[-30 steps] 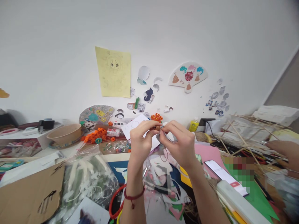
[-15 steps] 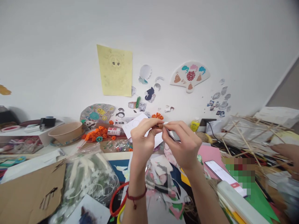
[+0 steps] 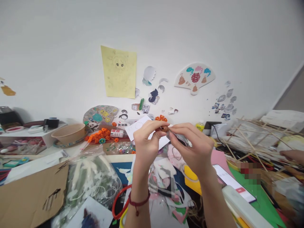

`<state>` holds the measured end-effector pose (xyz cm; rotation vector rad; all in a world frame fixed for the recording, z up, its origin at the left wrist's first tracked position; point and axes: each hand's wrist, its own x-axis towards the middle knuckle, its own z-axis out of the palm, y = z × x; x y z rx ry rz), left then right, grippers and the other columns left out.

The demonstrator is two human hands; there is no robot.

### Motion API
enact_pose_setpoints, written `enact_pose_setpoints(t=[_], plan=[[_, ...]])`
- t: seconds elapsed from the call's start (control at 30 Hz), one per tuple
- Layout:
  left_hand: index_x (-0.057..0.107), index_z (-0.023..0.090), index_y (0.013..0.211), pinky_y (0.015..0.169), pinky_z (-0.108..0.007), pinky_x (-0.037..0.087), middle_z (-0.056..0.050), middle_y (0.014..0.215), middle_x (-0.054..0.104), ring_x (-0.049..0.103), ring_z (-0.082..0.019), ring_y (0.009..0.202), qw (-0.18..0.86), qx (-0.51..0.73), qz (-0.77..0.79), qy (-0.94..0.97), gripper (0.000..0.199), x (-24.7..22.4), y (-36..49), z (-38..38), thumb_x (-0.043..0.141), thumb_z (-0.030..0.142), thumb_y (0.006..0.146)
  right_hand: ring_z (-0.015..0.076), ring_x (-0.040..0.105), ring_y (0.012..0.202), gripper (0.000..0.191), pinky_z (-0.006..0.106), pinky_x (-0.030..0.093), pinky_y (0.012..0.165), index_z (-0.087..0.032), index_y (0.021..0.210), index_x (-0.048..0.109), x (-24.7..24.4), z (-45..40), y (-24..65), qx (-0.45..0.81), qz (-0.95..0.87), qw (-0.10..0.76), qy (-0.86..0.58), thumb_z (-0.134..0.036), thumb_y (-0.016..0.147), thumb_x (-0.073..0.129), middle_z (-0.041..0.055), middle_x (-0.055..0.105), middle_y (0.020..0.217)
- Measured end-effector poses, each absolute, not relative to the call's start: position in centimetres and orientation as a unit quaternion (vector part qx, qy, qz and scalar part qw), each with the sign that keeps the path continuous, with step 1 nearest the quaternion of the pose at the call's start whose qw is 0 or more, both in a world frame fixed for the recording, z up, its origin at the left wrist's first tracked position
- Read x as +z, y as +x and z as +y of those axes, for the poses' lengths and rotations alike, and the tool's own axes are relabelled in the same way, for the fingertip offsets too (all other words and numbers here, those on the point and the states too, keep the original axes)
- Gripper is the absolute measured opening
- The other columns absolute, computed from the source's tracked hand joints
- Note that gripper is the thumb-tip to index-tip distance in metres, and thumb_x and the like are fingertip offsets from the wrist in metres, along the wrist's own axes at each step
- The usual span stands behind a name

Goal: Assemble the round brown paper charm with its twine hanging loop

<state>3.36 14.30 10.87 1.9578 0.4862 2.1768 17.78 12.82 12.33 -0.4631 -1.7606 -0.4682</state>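
Above the middle of the cluttered table, my left hand (image 3: 146, 142) pinches a small round brown piece (image 3: 164, 129) between thumb and fingertips. Just behind those fingers shows a bright orange piece with petal-like loops (image 3: 161, 118); whether it joins the brown one I cannot tell. My right hand (image 3: 196, 147) is closed in a pinch, its fingertips meeting the brown piece's right side. Something thin and dark shows under the right fingers, mostly hidden by them. A red cord bracelet circles my left wrist.
Orange flower-like pieces (image 3: 101, 135) lie by a tan bowl (image 3: 68, 133) at the back left. Cardboard (image 3: 30, 193) and a plastic bag (image 3: 92, 180) are nearer. On the right are a phone (image 3: 235, 182), a thin stick frame (image 3: 251, 142) and another person's hand (image 3: 293, 156).
My right hand has moved slightly right and turned a little, its fingertips still at the brown piece. My left hand keeps its pinch. The view has shifted slightly.
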Motion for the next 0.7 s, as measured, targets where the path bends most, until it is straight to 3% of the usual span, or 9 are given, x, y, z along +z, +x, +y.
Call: enact_pose_setpoints(t=[0.27, 0.7], plan=[[0.075, 0.02, 0.096, 0.077, -0.027, 0.052, -0.003, 0.087, 0.073, 0.066, -0.016, 0.083, 0.096, 0.73, 0.158, 0.658, 0.027, 10.7, 3.6, 14.6, 0.064, -0.001, 0.083, 0.0143, 0.064, 0.07, 0.018, 0.028, 0.052, 0.064, -0.018, 0.081, 0.062, 12.4, 13.0, 17.4, -0.203, -0.738, 0.608, -0.211, 0.0, 0.083, 0.064, 0.0034, 0.068, 0.076], [0.075, 0.02, 0.098, 0.077, -0.027, 0.051, -0.003, 0.09, 0.074, 0.066, -0.016, 0.085, 0.087, 0.739, 0.166, 0.647, 0.027, 10.6, 3.8, 15.1, 0.065, 0.0, 0.084, 0.0146, 0.068, 0.07, 0.017, 0.027, 0.055, 0.066, -0.02, 0.084, 0.065, 12.2, 13.6, 16.8, -0.243, -0.706, 0.629, -0.217, -0.003, 0.085, 0.064, 0.0032, 0.07, 0.077]])
